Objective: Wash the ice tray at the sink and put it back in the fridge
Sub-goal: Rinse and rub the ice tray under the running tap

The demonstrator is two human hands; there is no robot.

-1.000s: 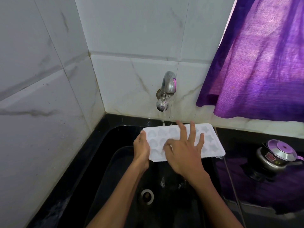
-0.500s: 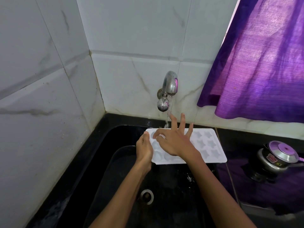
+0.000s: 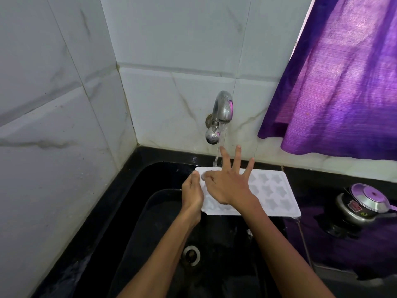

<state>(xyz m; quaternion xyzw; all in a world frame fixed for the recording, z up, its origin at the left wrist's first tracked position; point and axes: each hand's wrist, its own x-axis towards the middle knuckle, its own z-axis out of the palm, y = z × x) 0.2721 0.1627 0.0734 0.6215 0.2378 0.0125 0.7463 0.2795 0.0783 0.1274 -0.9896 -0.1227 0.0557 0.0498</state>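
Ice tray point(image 3: 272, 191): white, star-shaped cavities facing up, held roughly level over the black sink point(image 3: 133, 222), directly below the tap point(image 3: 222, 108).
Left hand point(image 3: 191, 193): closed on the tray's left short edge, thumb on the top face; fingers beneath not visible.
Right hand point(image 3: 227, 186): palm down on the tray's left half, three fingers spread wide and raised toward the wall, index and thumb curled onto the near-left cavities; grips nothing.
Water: thin stream runs from the tap and lands at the tray's far edge beside the raised fingers.
Drain point(image 3: 191, 255): visible in the basin floor, below the forearms.
Bench point(image 3: 343, 250): black; a steel pressure cooker point(image 3: 363, 203) stands to the right, well apart from the tray.
Curtain point(image 3: 343, 82): purple, hangs upper right.
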